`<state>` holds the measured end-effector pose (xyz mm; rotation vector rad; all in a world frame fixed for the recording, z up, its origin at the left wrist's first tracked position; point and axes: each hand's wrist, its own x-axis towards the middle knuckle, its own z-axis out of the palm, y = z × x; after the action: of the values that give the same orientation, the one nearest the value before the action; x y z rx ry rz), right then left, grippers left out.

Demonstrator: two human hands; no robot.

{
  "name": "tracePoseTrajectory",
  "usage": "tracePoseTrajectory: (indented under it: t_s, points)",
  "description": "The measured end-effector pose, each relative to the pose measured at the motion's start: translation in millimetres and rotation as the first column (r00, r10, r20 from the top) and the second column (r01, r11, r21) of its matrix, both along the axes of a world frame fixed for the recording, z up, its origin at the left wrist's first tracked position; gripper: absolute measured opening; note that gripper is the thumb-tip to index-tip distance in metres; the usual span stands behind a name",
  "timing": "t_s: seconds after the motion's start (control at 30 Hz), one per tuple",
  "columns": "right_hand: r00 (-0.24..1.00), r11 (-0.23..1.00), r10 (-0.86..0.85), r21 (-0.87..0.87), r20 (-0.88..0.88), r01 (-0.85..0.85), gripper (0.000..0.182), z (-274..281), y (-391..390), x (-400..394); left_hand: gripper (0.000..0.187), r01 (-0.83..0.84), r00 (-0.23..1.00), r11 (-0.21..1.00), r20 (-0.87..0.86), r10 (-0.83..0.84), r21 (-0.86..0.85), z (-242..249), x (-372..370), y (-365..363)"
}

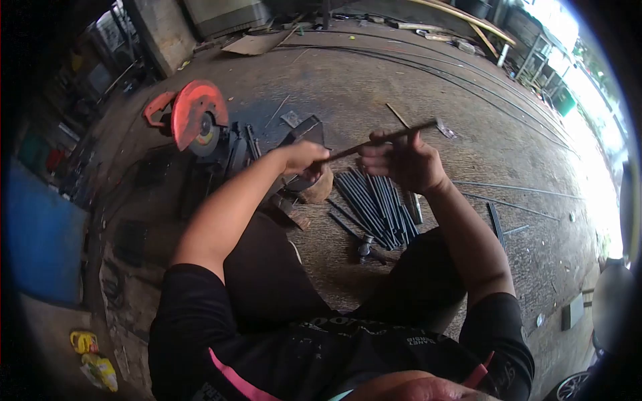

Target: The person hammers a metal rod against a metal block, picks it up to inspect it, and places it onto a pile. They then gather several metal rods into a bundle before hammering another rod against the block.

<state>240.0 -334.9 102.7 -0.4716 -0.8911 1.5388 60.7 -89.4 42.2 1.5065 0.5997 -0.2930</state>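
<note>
A dark rod [358, 148], apparently metal, slants up to the right between my two hands. My left hand [305, 158] is closed around its lower end. At the upper end, my right hand [408, 160] grips it between thumb and fingers, with the palm showing and the other fingers stretched and slightly blurred. Below the hands, a pile of dark metal rods [381, 207] lies fanned out on the ground. A hammer [366, 249] rests by my knees. Under my left hand stands a rounded wooden block [316, 188], partly hidden.
A red cut-off saw [198, 117] with a grinding disc stands to the left. Long bars [468, 77] stretch along the far floor, and thinner rods [515, 190] lie at right. Yellow packets [97, 364] sit at lower left, near a blue panel [43, 234].
</note>
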Motion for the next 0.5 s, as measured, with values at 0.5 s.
tracePoseTrajectory:
  t_s: [0.5]
  points:
    - [0.719, 0.889, -0.328, -0.059, 0.613, 0.455, 0.038, -6.2, 1.4, -16.7, 0.030, -0.014, 0.812, 0.926, 0.544, -0.209, 0.377, 40.6, 24.8, -73.3]
